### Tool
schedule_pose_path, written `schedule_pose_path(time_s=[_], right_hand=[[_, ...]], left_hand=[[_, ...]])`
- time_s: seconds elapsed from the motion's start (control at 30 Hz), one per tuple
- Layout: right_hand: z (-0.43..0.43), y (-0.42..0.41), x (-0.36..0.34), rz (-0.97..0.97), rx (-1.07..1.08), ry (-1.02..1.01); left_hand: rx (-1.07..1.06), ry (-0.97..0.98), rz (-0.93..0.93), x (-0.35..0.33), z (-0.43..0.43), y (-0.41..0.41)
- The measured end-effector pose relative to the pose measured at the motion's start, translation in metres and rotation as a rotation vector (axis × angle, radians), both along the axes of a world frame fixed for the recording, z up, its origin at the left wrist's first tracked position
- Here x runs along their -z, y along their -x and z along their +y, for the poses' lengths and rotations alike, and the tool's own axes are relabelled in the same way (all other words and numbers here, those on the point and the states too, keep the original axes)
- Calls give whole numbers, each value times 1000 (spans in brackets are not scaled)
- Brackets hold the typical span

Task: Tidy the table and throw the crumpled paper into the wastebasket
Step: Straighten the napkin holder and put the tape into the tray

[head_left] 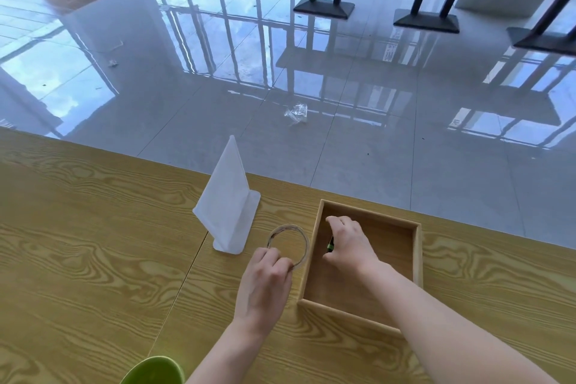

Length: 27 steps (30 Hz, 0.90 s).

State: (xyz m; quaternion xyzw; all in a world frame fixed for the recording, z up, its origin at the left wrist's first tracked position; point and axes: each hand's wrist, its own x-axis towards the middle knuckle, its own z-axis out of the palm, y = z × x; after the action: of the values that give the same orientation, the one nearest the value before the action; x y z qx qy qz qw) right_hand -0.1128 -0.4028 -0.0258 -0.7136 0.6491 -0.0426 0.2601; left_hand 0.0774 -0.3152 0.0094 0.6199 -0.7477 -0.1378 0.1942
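Note:
A shallow wooden box (417, 252) sits on the wood-grain table (93, 243) near its far edge. My right hand (347, 243) reaches down inside the box, its fingers closed around a small dark and green object (330, 245) that is mostly hidden. Just left of the box, my left hand (265, 280) pinches the near rim of a clear tape ring (288, 245), which is held tilted up off the table. No crumpled paper or wastebasket can be identified with certainty in view.
A white plastic sign stand (229, 196) stands upright left of the box. A green rounded rim (154, 371) shows at the bottom edge. On the glossy floor beyond lie a crumpled clear wrapper (296, 112) and small scraps (112, 63); black table bases (324, 8) stand farther back.

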Motion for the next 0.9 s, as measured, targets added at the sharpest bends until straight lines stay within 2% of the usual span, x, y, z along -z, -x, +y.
schedule_pose_path(time_s=[0.3,0.37,0.43,0.5,0.57,0.67,0.77,0.83,0.9], right_hand=[[-2,-1,12,-207,9,48],[4,6,9,-280,79,114],[16,14,2,-393,238,193],[31,19,-10,-615,385,63],[43,25,-12,-745,438,-56],[53,38,-8,-637,493,-46],[50,55,-1,-575,644,-63],[45,65,2,-509,700,-50],[40,69,3,-413,667,-17]], left_hand=[[51,29,-9,0,8,4],[75,39,-17,-1,7,6],[105,53,-33,0,3,11],[150,60,-76,1,-2,22],[221,74,-130,1,-8,36],[352,110,-193,2,-16,57],[416,111,-154,9,-18,66],[335,59,-54,11,-19,65],[212,-8,12,13,-22,61]])
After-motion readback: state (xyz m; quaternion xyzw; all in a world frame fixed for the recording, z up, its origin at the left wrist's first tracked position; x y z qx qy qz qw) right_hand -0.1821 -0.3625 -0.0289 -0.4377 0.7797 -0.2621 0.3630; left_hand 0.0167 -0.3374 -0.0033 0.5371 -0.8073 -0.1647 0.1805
